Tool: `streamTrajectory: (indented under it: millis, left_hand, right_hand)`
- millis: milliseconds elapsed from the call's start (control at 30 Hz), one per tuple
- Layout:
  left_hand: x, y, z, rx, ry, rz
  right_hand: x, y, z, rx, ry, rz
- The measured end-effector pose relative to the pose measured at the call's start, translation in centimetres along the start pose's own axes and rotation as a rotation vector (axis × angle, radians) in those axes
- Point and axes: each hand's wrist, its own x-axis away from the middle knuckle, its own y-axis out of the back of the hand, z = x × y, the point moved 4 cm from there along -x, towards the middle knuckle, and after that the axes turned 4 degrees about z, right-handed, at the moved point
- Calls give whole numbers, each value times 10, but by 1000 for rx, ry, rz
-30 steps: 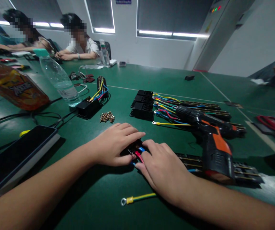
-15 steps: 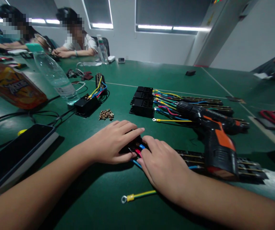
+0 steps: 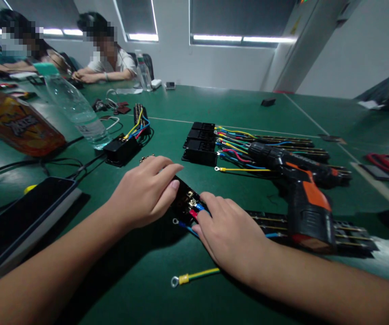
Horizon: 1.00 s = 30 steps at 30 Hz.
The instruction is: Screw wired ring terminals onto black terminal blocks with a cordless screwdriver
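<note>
My right hand [image 3: 233, 232] is closed around red [image 3: 193, 213] and blue [image 3: 200, 206] wires, keeping their lugs at the brass contacts of a small black terminal block [image 3: 181, 194]. At the left end of this block is my left hand [image 3: 145, 192], its index finger stretched out and thumb a little apart; its other fingertips are hidden. Behind the left hand, a pile of brass screws [image 3: 146, 159] shows only in part. A loose blue wire with a ring lug [image 3: 176, 221] lies beneath the block. Closer to me rests a yellow-green wire with a ring lug [image 3: 180, 280].
A cordless drill [image 3: 306, 194] lies across black strips [image 3: 353, 237] on the right. Wired black boxes [image 3: 199, 151] stand behind; another box [image 3: 121, 151] is at left. Bottles [image 3: 79, 113] and a phone [image 3: 45, 198] occupy the left. Two people sit at the far side.
My left hand has shifted left and up off the block, uncovering its brass contacts and the blue ring lug, and now covers most of the screws. My right hand stays put.
</note>
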Motion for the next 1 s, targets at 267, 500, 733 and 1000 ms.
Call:
streamTrajectory:
  millis: [267, 500, 733, 1000]
  left_hand:
    - [4, -3, 42, -46, 336, -220]
    - [8, -37, 79, -62, 433, -81]
    - [7, -49, 91, 7, 474, 3]
    - [3, -59, 96, 66, 554, 84]
  right_hand:
    - [-1, 0, 1, 14, 9, -31]
    - [2, -2, 1, 6, 9, -17]
    - [0, -3, 1, 8, 19, -41]
    - [2, -5, 0, 15, 26, -100]
